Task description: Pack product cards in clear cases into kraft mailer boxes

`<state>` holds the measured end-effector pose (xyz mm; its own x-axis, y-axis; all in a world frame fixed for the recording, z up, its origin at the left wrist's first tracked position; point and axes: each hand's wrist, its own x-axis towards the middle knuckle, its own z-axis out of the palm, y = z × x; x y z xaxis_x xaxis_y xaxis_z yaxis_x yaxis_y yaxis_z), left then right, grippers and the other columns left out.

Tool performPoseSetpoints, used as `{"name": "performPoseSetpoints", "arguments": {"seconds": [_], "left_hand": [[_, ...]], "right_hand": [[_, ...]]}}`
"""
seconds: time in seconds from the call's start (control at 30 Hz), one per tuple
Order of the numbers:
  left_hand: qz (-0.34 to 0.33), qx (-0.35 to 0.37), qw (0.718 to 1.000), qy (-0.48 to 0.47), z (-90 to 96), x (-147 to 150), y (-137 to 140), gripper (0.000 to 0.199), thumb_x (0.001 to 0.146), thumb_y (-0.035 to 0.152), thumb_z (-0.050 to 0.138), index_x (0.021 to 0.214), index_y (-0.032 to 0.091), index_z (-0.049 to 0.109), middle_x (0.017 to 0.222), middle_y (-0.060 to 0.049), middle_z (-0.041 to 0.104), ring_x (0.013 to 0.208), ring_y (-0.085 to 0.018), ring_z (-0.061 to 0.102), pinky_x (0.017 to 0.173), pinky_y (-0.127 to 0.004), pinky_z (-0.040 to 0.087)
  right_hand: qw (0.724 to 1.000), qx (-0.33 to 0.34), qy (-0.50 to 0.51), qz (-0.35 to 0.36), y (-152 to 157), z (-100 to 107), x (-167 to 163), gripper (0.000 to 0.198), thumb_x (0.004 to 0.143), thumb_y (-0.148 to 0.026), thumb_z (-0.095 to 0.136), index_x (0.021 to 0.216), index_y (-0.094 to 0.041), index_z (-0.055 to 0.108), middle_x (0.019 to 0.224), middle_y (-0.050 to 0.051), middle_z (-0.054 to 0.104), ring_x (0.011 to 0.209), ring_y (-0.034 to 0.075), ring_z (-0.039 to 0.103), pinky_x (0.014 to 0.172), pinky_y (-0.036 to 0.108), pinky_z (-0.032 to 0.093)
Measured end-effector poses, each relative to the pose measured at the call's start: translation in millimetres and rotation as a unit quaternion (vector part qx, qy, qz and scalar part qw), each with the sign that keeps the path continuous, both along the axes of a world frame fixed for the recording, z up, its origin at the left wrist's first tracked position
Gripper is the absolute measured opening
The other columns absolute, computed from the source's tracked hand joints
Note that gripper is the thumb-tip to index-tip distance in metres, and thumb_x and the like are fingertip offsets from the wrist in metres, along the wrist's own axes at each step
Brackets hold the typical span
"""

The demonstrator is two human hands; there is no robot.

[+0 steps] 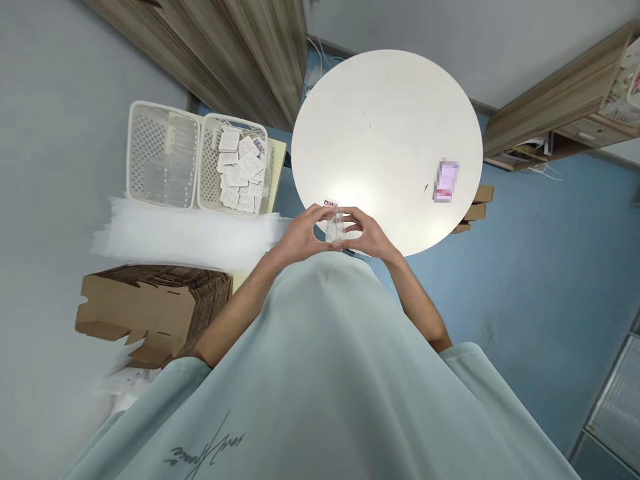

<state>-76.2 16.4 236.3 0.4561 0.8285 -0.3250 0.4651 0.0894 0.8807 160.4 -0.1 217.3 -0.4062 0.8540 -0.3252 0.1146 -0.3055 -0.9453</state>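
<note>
Between my two hands, close to my body at the near edge of the round table, is a small clear plastic box (335,228). My left hand (302,235) curls round its left side, thumb and fingers closed on it. From the right, my right hand (371,236) grips the same box with bent fingers. A small white card with dark red print (330,203) shows just beyond the fingertips; whether it touches the box I cannot tell. The box's finer details are too small to make out.
The white round table (385,120) carries a blurred pinkish item (446,181) at its right. To the left stand a basket of white cards (204,173) and a basket of clear plastic pieces (129,153). White sheets (185,233) and folded cardboard boxes (140,310) lie nearer.
</note>
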Motion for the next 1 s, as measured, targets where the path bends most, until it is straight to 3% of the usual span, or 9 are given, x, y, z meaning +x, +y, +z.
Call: {"name": "performPoseSetpoints", "arguments": {"seconds": [0.4,1.0], "left_hand": [[0.041,-0.013,0.998,-0.036,-5.1,19.7,-27.2,0.093,0.071,0.073,0.101,0.151,0.034,0.072,0.143,-0.009,0.07,0.14,-0.039,0.067,0.128,-0.057,0.053],[0.085,-0.041,0.986,-0.138,-8.4,26.6,-19.7,0.092,0.071,0.067,0.105,0.151,0.032,0.076,0.152,-0.01,0.068,0.15,-0.039,0.065,0.137,-0.056,0.047]], "right_hand": [[1.0,-0.001,0.004,0.0,-13.7,2.6,20.3,0.083,0.069,-0.049,0.106,0.144,-0.035,0.072,0.153,0.008,0.073,0.143,0.035,0.069,0.114,0.054,0.064],[0.997,0.006,0.015,-0.072,-19.3,-10.4,17.6,0.093,0.065,-0.071,0.105,0.143,-0.036,0.067,0.169,0.01,0.063,0.145,0.035,0.066,0.112,0.052,0.066]]}}
